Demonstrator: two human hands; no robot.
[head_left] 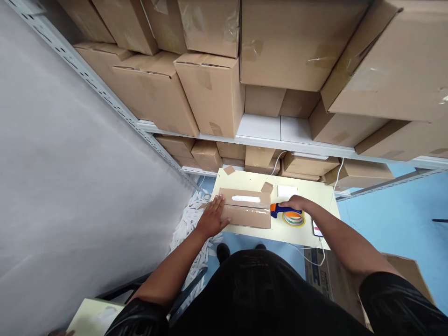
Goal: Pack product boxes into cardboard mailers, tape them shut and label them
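Note:
A closed cardboard box [241, 214] lies on a pale yellow table [245, 177], with a white label on its top and shiny tape along the middle seam. My left hand [213, 215] lies on the box's left end, fingers stretched and thumb apart. My right hand [296, 203] is wrapped round the handle of a blue and orange tape dispenser [280, 210], whose orange front touches the box's right edge. The roll of tape [294, 218] hangs under the handle.
Cardboard boxes [210, 93] fill the grey metal shelves beyond the table. A white pad [287, 191] and a phone [317, 227] lie on the tabletop, with a white cable [324, 256] hanging off its edge. White paper strips [187, 224] litter the floor at left.

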